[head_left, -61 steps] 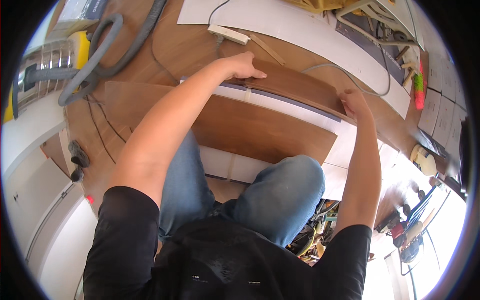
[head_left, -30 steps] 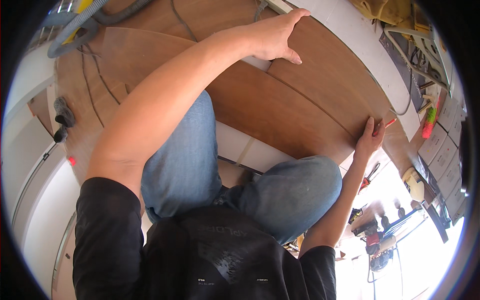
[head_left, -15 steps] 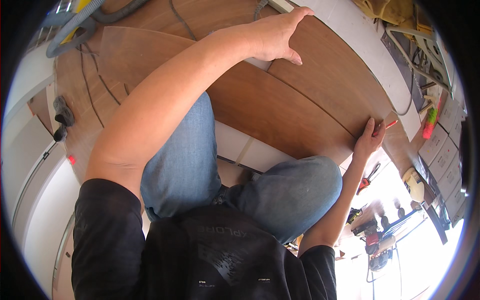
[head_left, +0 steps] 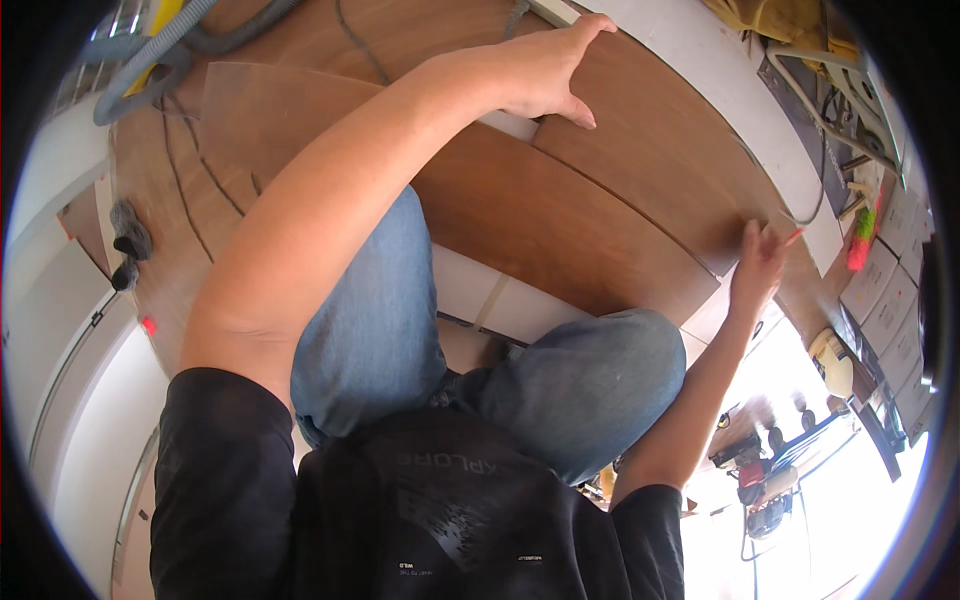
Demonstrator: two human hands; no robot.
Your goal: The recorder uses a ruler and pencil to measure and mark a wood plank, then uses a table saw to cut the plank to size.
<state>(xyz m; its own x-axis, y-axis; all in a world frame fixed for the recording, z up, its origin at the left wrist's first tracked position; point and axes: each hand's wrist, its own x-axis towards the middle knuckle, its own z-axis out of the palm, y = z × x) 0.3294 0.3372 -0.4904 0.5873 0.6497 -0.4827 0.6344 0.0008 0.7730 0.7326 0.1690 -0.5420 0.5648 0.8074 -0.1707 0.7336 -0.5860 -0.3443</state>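
Two brown wood-look floor planks lie side by side in front of my knees. My left hand [head_left: 548, 78] is at the left end of the far plank [head_left: 660, 130], thumb and fingers spread wide over it. The near plank [head_left: 550, 220] lies closer to me, with a dark seam between the two. My right hand [head_left: 760, 268], slightly blurred, is at the right end of the far plank. A red pencil [head_left: 794, 237] is held in it, its tip sticking out to the right.
A grey hose [head_left: 160, 45] curls at the far left over brown flooring crossed by dark cords. White boxes [head_left: 880, 270] and a pink-and-green duster [head_left: 861, 240] stand at the right. Tools [head_left: 760, 490] lie on the bright floor at lower right.
My right hand has shifted a little to the right with the pencil, and its fingers have moved along the plank's end. My left hand stays almost in place.
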